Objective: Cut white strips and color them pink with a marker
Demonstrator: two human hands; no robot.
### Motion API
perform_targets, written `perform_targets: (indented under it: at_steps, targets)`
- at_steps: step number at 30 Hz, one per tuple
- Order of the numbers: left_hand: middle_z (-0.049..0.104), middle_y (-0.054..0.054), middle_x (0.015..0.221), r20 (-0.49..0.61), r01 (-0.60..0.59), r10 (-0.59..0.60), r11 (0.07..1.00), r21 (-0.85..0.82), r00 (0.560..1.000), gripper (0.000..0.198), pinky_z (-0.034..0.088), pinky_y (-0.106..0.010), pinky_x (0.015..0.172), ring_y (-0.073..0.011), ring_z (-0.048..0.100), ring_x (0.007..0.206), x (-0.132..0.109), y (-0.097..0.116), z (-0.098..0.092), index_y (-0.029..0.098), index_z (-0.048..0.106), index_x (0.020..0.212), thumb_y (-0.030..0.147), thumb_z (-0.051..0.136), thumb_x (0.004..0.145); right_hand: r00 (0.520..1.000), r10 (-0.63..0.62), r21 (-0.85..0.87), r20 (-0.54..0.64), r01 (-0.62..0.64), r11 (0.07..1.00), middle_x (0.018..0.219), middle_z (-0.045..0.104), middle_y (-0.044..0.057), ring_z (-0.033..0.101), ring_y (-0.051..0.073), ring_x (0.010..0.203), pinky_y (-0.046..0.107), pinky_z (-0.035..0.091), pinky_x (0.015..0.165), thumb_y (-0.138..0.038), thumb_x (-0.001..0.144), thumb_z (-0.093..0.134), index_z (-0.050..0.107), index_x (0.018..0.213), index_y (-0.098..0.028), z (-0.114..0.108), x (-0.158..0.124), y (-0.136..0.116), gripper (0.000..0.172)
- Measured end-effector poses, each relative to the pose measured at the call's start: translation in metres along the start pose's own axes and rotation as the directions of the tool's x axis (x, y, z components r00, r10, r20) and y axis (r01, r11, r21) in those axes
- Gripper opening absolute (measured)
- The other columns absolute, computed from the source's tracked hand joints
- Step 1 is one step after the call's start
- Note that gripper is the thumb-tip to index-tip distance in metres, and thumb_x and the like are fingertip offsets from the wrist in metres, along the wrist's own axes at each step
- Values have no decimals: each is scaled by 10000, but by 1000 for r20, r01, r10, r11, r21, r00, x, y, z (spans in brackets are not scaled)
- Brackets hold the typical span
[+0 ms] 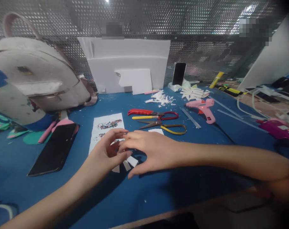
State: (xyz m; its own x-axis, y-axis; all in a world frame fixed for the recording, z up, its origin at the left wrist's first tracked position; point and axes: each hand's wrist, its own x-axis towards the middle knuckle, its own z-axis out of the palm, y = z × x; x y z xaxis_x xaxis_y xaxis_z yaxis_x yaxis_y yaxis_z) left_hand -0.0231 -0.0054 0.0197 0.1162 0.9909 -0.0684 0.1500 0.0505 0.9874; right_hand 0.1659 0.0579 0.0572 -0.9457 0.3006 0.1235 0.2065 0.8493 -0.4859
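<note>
My left hand (108,146) is curved over the middle of the blue table, thumb and fingers apart, with nothing seen in its grip. From the right, my right hand (154,149) reaches across; its fingertips overlap those of the left, and its thumb stands well away from the fingers. Below both hands lie several small white strips (132,161), partly hidden. A white paper sheet (95,124) bearing rows of small multicoloured sparkly bits (109,124) sits just beyond the left fingers. Behind the right hand, part of another white piece (158,131) shows.
Red-handled scissors (154,114) and yellow-handled scissors (174,128) lie beyond the hands. A pink glue gun (203,109) and glue stick (191,118) are at right, white scraps (160,98) behind. A black phone (55,149), patterned bottle (17,101) and backpack (37,70) occupy the left.
</note>
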Motion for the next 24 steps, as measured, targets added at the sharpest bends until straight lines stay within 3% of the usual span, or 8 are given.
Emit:
perform_targets:
  at_steps: [4, 8, 11, 14, 18, 24]
  targets:
    - [528, -48, 1270, 30, -47, 45, 995, 91, 999, 549, 544, -323, 862, -200, 586, 1100, -4, 0, -5, 283, 414, 1257, 366, 675, 782, 999, -4, 69, 47, 1, 998, 1048, 573, 33, 518, 183, 949, 257, 395, 663, -486, 742, 730, 537, 1055, -185, -3, 5, 7, 476]
    - [446, -43, 1371, 16, -96, 95, 958, 272, 995, 491, 521, -387, 934, -218, 509, 1220, -17, -3, -17, 325, 363, 1304, 394, 561, 859, 1000, 7, 19, 20, -8, 1000, 1073, 512, 58, 472, 202, 987, 263, 383, 690, -472, 751, 709, 478, 1079, -176, 4, 8, 22, 499]
    - [481, -53, 1320, -31, -84, 114, 869, 487, 993, 530, 426, -507, 1023, -259, 490, 1223, -30, -10, -27, 314, 400, 1291, 385, 623, 815, 999, 51, -35, 0, -51, 998, 1043, 504, 58, 451, 216, 965, 272, 364, 680, -467, 743, 708, 468, 1060, -178, 11, 9, 35, 491]
    - [546, -64, 1225, -28, -68, 109, 776, 627, 994, 566, 414, -579, 994, -302, 528, 1155, -41, -21, -33, 293, 455, 1254, 381, 692, 748, 995, 101, -12, 26, -100, 995, 1020, 511, 49, 446, 216, 955, 266, 351, 658, -457, 730, 720, 470, 1025, -184, 14, 6, 43, 474]
    - [571, -42, 1202, 38, -115, 122, 719, 685, 992, 445, 476, -488, 954, -257, 562, 1109, -44, -31, -31, 307, 491, 1208, 349, 647, 794, 983, 168, 22, 70, -170, 985, 1017, 499, 42, 456, 208, 940, 265, 362, 658, -443, 732, 721, 468, 1040, -194, 10, -4, 44, 470]
    - [557, -37, 1261, 140, -214, 163, 718, 663, 977, 500, 487, -403, 970, -207, 550, 1153, -30, -32, -16, 323, 412, 1303, 241, 591, 843, 961, 253, 0, 114, -255, 967, 1025, 501, 38, 471, 220, 942, 315, 397, 744, -512, 709, 732, 486, 1044, -207, 3, -35, 42, 515]
